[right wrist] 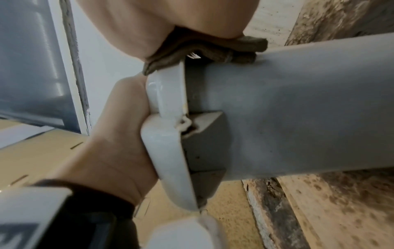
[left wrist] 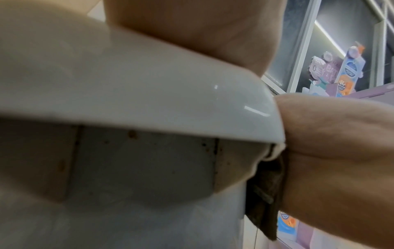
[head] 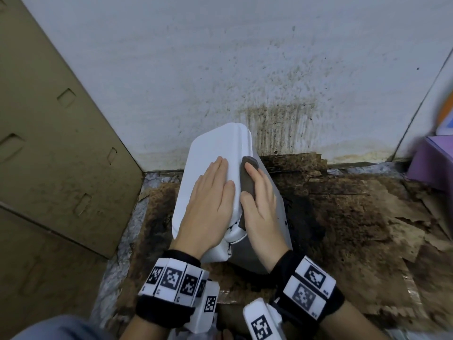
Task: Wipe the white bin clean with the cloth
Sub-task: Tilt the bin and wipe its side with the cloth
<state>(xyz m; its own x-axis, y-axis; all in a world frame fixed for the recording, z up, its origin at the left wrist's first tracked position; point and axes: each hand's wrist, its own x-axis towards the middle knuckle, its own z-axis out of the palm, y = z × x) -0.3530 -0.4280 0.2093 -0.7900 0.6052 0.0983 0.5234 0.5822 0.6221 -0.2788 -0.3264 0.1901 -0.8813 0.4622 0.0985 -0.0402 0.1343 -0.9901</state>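
Observation:
A white lidded bin [head: 215, 148] stands on the dirty floor against a stained wall. My left hand [head: 210, 192] lies flat on its lid, fingers straight. My right hand [head: 259, 200] presses a folded dark brown cloth [head: 247, 180] against the bin's right side just under the lid rim. In the left wrist view the lid [left wrist: 149, 94] fills the frame, with the cloth [left wrist: 266, 193] hanging at its right edge under the right hand. In the right wrist view the cloth [right wrist: 202, 48] sits between my palm and the bin's grey wall [right wrist: 298, 101].
Brown cardboard panels [head: 54, 143] lean at the left. Torn, stained cardboard [head: 355, 217] covers the floor around the bin. The wall [head: 282, 123] behind has dark drip marks. A purple box [head: 431, 163] stands at the right edge.

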